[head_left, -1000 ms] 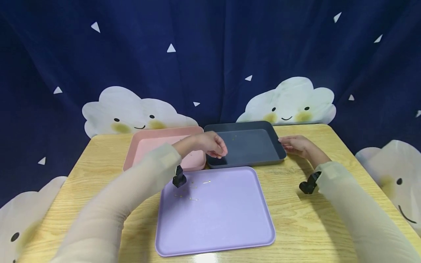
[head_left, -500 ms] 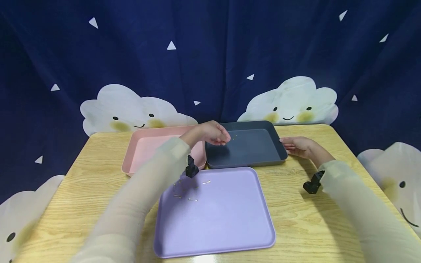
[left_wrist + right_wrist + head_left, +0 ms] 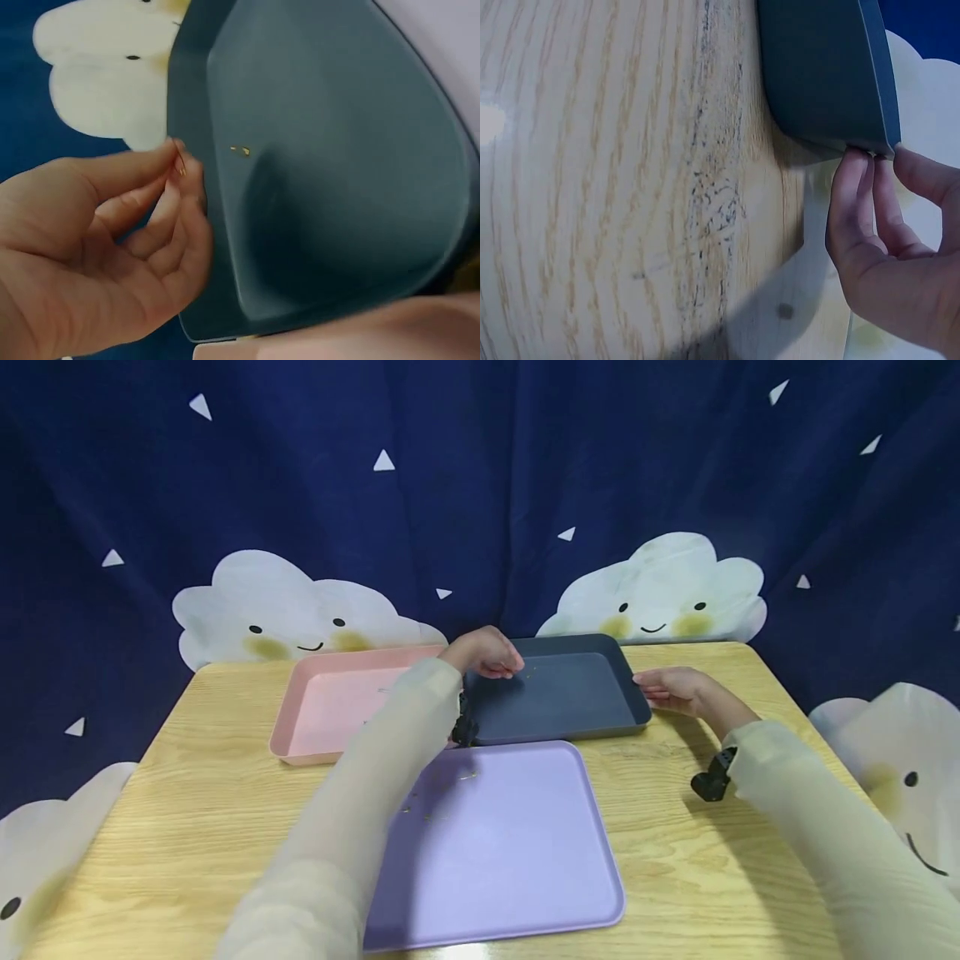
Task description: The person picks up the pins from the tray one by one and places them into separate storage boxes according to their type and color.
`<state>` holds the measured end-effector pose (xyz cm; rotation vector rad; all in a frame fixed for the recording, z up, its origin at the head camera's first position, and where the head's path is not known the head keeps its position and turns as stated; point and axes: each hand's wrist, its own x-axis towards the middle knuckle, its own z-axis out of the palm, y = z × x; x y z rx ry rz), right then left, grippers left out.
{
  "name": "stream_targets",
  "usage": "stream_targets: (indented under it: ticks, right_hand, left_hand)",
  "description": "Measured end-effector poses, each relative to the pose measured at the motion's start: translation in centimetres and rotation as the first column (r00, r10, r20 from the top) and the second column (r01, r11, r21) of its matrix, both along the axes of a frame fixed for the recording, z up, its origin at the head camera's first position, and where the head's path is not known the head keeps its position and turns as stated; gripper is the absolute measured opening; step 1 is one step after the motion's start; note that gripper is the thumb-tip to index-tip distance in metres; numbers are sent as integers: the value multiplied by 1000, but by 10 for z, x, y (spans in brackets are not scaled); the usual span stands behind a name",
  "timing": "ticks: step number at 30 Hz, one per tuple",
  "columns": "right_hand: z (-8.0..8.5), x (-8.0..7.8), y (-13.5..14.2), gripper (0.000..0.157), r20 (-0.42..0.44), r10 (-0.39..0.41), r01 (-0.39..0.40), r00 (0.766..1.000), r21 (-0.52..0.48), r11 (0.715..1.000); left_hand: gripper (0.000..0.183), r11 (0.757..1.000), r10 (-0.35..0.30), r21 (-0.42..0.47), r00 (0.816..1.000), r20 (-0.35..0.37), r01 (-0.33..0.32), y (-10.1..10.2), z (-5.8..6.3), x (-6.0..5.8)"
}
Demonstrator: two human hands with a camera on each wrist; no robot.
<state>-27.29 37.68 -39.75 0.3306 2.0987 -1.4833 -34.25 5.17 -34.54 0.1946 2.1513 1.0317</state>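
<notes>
Between thumb and index fingertip, my left hand (image 3: 491,653) pinches a small gold safety pin (image 3: 181,166). The hand is over the left part of the dark blue-grey tray (image 3: 573,697). On that tray's floor lies another small gold pin (image 3: 241,151), close to the left fingertips. At the tray's right end, my right hand (image 3: 675,689) holds the rim, with the thumb at the top edge and the fingers against the outer wall. Several gold safety pins (image 3: 468,776) lie on the lilac tray (image 3: 517,860), partly hidden by the left sleeve.
A pink tray (image 3: 322,714) stands left of the dark one, partly behind the left forearm, with small thin pieces in it. All three trays are on a wooden table (image 3: 187,827). A blue curtain (image 3: 465,485) hangs behind the table's far edge.
My left hand has moved up and slightly right, from the dark tray's near left corner to its far left part. The right hand stays at the tray's right end.
</notes>
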Motion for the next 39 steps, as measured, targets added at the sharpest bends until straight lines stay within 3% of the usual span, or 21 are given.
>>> stream_targets:
  ticks: [4, 9, 12, 17, 21, 25, 28, 31, 34, 39]
  right_hand:
    - [2, 1, -8, 65, -7, -25, 25, 1000, 5, 1000]
    - [4, -1, -16, 63, -15, -30, 30, 999, 7, 1000]
    - [5, -2, -19, 63, -20, -31, 32, 999, 11, 999]
    - [5, -1, -22, 62, -23, -44, 45, 999, 20, 999]
    - [6, 1, -21, 62, -33, -39, 41, 999, 54, 998]
    - [7, 2, -17, 63, -37, -40, 43, 999, 82, 996]
    - [7, 2, -14, 62, -43, -43, 47, 998, 97, 994]
    - [7, 3, -10, 62, -49, -49, 54, 998, 108, 993]
    - [7, 3, -9, 62, -49, -56, 61, 997, 109, 992]
    - [6, 2, -12, 60, -43, -46, 51, 998, 127, 991]
  left_hand:
    - [12, 989, -26, -146, 993, -117, 8, 2, 0, -4]
    - [7, 958, -18, -283, 977, -215, -45, 3, -1, -10]
    - [10, 948, 3, -308, 973, -231, -76, 3, -1, -12]
    - [16, 958, 46, -258, 956, -291, -124, -4, 2, -6]
    - [15, 975, 59, -178, 930, -362, -131, -14, 6, 7]
    - [13, 991, 19, -115, 914, -405, -72, -26, 11, 26]
    - [12, 998, -21, -69, 915, -402, -7, -36, 15, 43]
    - [13, 998, -70, -31, 906, -418, 63, -46, 15, 59]
    - [13, 991, -132, -27, 885, -446, 134, -57, 13, 76]
    - [10, 979, -197, -52, 871, -451, 195, -76, 6, 104]
